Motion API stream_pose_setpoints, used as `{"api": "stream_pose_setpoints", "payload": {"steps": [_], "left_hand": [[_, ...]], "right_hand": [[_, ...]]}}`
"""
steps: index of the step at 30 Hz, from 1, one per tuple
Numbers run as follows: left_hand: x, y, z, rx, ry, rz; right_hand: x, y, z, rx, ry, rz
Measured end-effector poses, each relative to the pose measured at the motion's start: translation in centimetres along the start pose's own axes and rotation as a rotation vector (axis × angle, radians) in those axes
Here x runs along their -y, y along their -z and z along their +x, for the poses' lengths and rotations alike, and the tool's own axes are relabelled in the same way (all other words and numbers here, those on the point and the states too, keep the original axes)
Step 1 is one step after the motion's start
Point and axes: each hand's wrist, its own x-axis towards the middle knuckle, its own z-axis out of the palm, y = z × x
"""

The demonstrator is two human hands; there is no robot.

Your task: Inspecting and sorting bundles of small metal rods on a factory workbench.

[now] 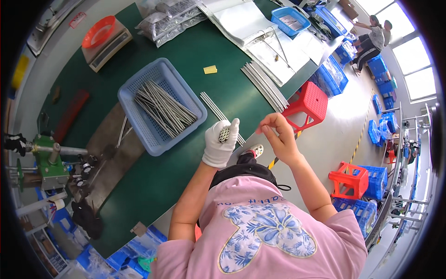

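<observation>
My left hand [218,145], in a white glove, is closed around a bundle of thin metal tubes [224,135] whose hollow ends face up. Bare, my right hand [281,139] is raised to the right of the bundle, apart from it. Its thumb and forefinger are drawn together, and anything between them is too small to make out. A few loose metal tubes [213,106] lie on the green table [186,56], passing beneath my left hand. Left of them stands a blue perforated basket [160,147] holding many tubes [165,109] in a loose pile.
Another row of tubes [265,86] lies near the table's right edge, beside an open binder [260,39]. A scale with a red pan [100,31] stands far left, and a green machine [50,160] nearer. Red stools [313,103] stand right. Two people [371,39] are far off.
</observation>
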Motion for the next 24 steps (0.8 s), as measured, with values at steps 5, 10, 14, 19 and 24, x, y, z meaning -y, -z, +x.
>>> {"api": "stream_pose_setpoints", "payload": {"steps": [5, 10, 14, 19, 24], "left_hand": [[-1.0, 0.1, 0.1, 0.117, 0.177, -0.125], [-1.7, 0.0, 0.0, 0.135, 0.15, -0.163], [-0.6, -0.3, -0.1, 0.13, -0.027, -0.043], [-0.9, -0.2, -0.1, 0.131, -0.04, -0.02], [-0.7, -0.1, -0.2, 0.15, -0.029, -0.027]], "right_hand": [[3.6, -0.3, 1.9, 0.075, 0.475, -0.13], [3.8, -1.6, 3.0, 0.14, 0.51, -0.044], [3.2, -2.0, 3.2, 0.136, 0.442, -0.032], [3.3, -2.0, 3.1, 0.146, 0.402, -0.031], [4.5, -1.3, 3.2, 0.141, 0.629, -0.373]]}}
